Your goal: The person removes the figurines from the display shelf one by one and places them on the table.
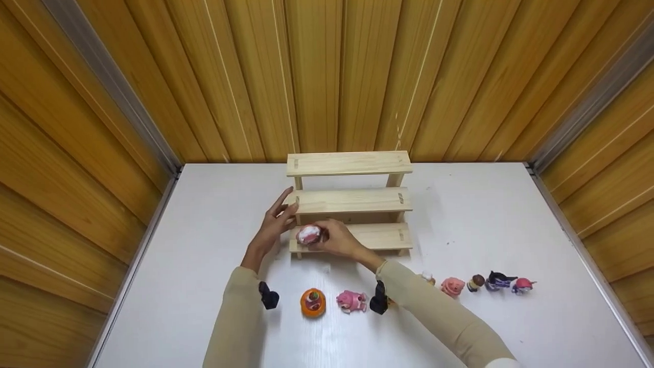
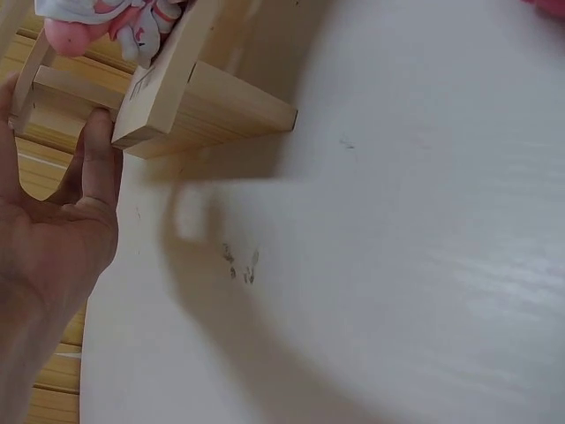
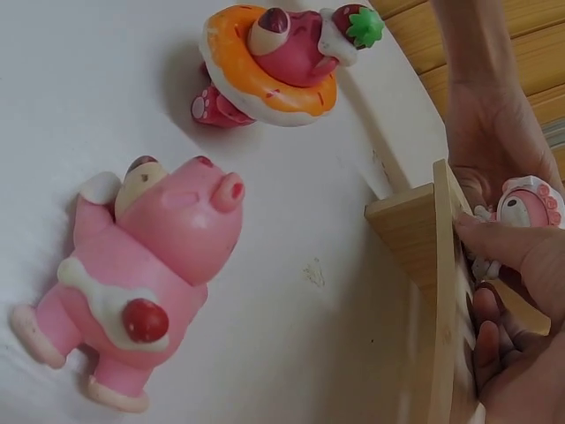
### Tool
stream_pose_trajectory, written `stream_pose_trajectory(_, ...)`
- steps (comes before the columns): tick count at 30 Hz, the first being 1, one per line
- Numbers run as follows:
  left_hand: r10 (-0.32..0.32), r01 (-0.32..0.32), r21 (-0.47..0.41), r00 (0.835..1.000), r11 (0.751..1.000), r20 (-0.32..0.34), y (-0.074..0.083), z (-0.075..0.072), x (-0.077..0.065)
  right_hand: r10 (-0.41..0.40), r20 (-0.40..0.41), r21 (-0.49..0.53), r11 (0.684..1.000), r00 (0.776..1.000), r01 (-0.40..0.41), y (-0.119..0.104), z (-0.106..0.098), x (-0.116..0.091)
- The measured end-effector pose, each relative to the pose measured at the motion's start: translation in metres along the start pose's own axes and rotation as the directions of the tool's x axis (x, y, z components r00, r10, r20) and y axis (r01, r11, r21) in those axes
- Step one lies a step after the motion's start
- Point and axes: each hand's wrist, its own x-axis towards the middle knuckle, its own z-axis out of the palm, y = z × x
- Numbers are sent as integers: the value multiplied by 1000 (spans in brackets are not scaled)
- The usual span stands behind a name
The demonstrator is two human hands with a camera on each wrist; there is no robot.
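My right hand [image 1: 337, 239] pinches a small pink figurine with a white hood [image 1: 309, 234] at the left end of the bottom step of a wooden three-step display shelf [image 1: 352, 202]. In the right wrist view, thumb and fingers are around the figurine's side, and its white cap has pink flowers. My left hand [image 1: 273, 225] is at the shelf's left end, its fingers extended against the middle step. The left wrist view shows the left fingers [image 2: 99, 159] beside the end of the step, with the figurine just above it.
On the white table [image 1: 204, 225] in front of the shelf lie a figurine in an orange ring [image 1: 312, 302] and a pink bear figurine [image 1: 351, 301]. More figurines form a row at the right, including a pink pig-like one [image 1: 452, 286]. Wood-slat walls [image 1: 317, 76] enclose the table.
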Motion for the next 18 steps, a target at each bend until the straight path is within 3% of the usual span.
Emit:
stream_pose_trajectory(5,1,-1,-2,1000,1000,0,3,1,1,38,38,-2,999,999,-38,0,-2,0)
stream_pose_trajectory(12,-3,3,2,1000,1000,8,2,-2,-1,74,9,-48,996,997,-73,-2,5,1)
stream_pose_trajectory(18,-19,19,3,1000,1000,4,1,0,0,89,-2,-10,996,996,-89,0,2,-2)
